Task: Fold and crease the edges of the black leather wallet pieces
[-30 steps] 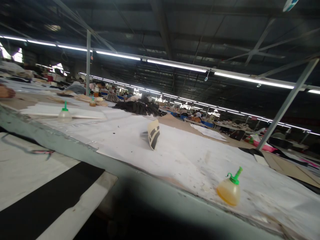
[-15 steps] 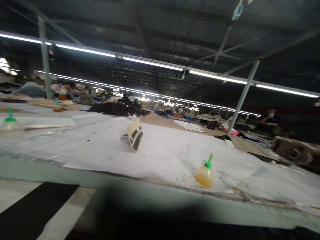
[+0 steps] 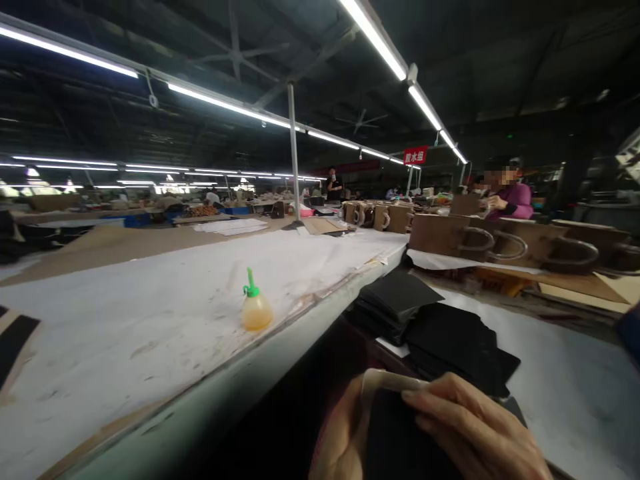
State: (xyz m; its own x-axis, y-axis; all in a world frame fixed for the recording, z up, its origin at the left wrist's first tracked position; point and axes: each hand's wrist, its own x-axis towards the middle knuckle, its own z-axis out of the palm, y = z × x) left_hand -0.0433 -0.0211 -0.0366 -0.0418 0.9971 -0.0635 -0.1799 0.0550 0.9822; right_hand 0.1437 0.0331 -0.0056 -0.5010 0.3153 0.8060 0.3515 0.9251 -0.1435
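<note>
At the lower edge of the head view, a black panel with a pale border (image 3: pixel 400 437) is held between my two hands. My left hand (image 3: pixel 340 437) is closed around its left side, with part of the fingers hidden. My right hand (image 3: pixel 477 427) grips the top right edge, its thumb and fingers pressed on the pale border and black face. Just beyond the hands lie stacked black sheets (image 3: pixel 450 340). Left of them, a squeeze bottle with a green spout and amber liquid (image 3: pixel 258 311) stands on the white-covered table (image 3: pixel 165 307).
A row of brown handled bags (image 3: pixel 440 237) stands on the right-hand table. Behind it sits a person in a purple top (image 3: pixel 517 197). A metal post (image 3: pixel 294 153) rises from the far table. At the left edge lies a black-and-cream piece (image 3: pixel 15 343).
The view has swung to the right, so the bottle now appears further left. Both hands and the black panel have come into view, along with the stacks and handled bags.
</note>
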